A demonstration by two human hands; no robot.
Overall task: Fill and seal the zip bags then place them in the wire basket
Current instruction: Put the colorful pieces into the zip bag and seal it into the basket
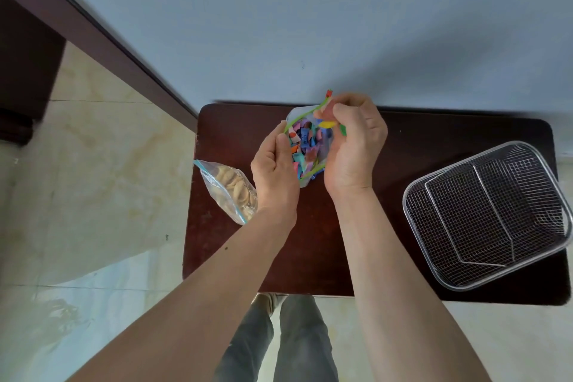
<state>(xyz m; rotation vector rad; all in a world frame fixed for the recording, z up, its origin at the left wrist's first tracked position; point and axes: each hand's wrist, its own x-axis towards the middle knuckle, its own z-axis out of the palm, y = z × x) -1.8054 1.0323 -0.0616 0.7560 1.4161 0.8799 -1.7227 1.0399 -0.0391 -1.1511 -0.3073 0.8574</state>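
While the left hand (pixel 274 169) pinches the open zip bag (pixel 305 146) and the right hand (pixel 353 146) pushes in colourful scraps (pixel 328 124), overstuffing may jam the seal or spill pieces onto the desk (pixel 387 226).

Left hand (pixel 274 164), right hand (pixel 353 139) gripping.

Wire basket (pixel 490 214) cut by right edge

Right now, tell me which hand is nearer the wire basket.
Right. The right hand holds the confetti bag on the side toward the wire basket; the left hand holds its far side.
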